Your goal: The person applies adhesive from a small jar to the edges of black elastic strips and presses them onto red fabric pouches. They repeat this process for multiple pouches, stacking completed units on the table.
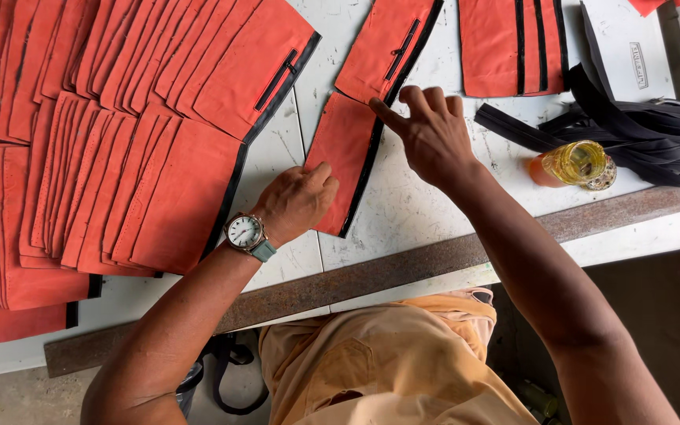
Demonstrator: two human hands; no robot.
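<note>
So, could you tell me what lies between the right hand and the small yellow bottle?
Only bare white table top separates the right hand and the yellow bottle in the head view.

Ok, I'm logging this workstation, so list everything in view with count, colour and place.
fabric panel under the hands: one, orange-red with black edge strip, table centre
zippered panel: one, orange-red with black zipper, just above it
fanned panel stacks: many, count unclear, orange-red, left half of table
panels with black stripes: a few overlapping, orange-red, top right
black strips: a loose bundle, right side
small bottle: one, yellow and orange, lying beside the strips
table: one, white, scuffed, rusty front rail
wristwatch: one, white dial, teal strap, left wrist
left hand: resting curled on the panel's lower left edge
right hand: fingertips on the panel's upper black edge
</note>
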